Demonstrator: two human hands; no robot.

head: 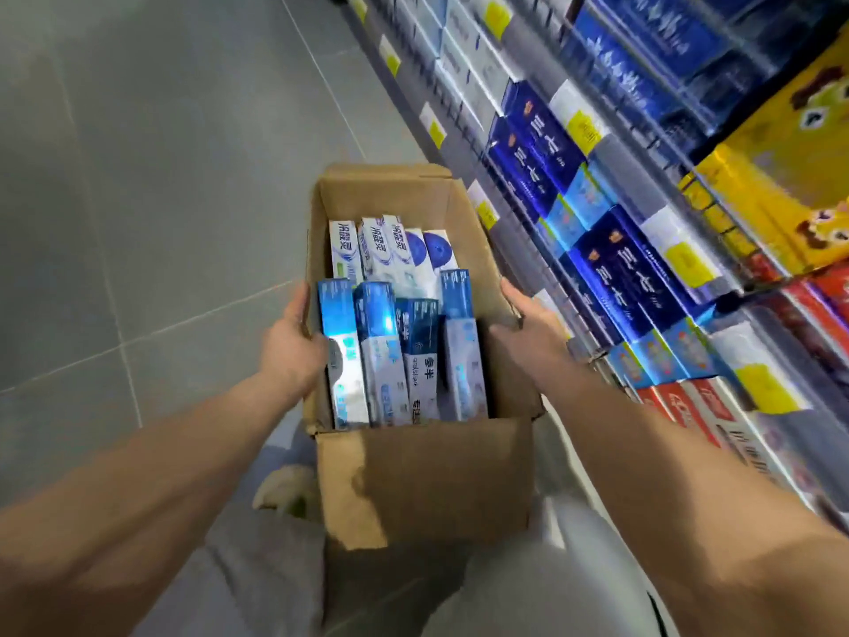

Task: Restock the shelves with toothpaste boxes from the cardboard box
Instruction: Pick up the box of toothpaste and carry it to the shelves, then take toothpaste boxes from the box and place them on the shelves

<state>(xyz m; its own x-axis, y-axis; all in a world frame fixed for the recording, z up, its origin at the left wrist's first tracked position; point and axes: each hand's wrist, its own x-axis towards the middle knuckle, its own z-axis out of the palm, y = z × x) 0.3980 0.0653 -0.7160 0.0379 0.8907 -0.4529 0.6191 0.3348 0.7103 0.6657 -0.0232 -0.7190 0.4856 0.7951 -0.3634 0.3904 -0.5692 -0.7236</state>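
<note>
The left hand [294, 347] and right hand [528, 324] are clasping the soft brown cardboard box [422, 475] by its walls, fingers curled on it; blue-and-white toothpaste boxes [395, 342] are likely making it heavy

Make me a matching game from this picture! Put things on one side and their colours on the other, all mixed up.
Things:
1. cardboard box
2. floor
3. price tags on the shelf edges
4. shelf boxes at the bottom right of the picture

Colours:
a. yellow
b. red
c. brown
d. grey

Right pairs: 1-c, 2-d, 3-a, 4-b.
</note>
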